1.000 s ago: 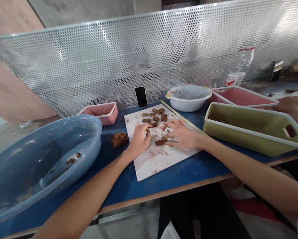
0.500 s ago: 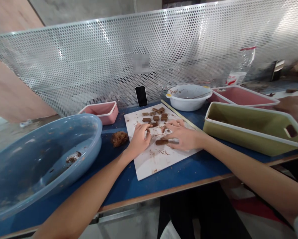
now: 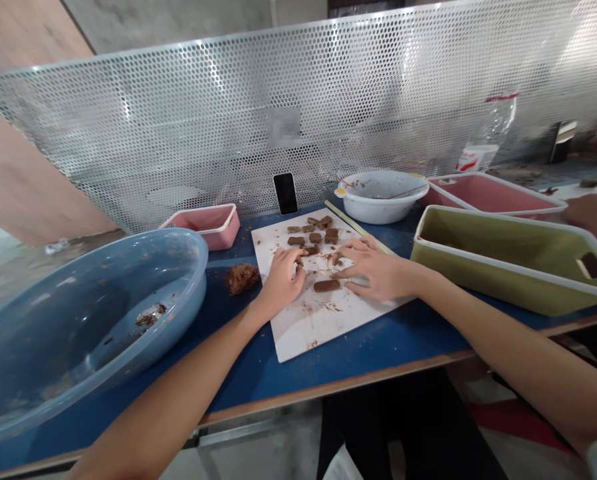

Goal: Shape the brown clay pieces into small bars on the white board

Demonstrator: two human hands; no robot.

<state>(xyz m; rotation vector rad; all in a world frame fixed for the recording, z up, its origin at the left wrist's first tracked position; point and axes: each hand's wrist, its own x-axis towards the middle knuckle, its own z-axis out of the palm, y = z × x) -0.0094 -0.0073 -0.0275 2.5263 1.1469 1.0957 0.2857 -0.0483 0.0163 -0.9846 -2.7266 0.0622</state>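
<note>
Head view: on the blue table (image 3: 368,347) lies the white board (image 3: 303,327), with both hands on it. Left hand (image 3: 281,280) has a narrow grip, fingertips curled onto a small brown piece (image 3: 310,251); whether it pinches it I cannot tell. Right hand (image 3: 378,272) lies wide and flat beside the rolled piece (image 3: 326,285). Light, even pressure would likely make the shapes match the finished pieces (image 3: 314,235) beyond

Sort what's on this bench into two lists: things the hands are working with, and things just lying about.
Job: left hand, right hand, board, brown pieces, brown lump.
Lying about: basin, pink tub, phone, white bowl, green tray, stick.
</note>
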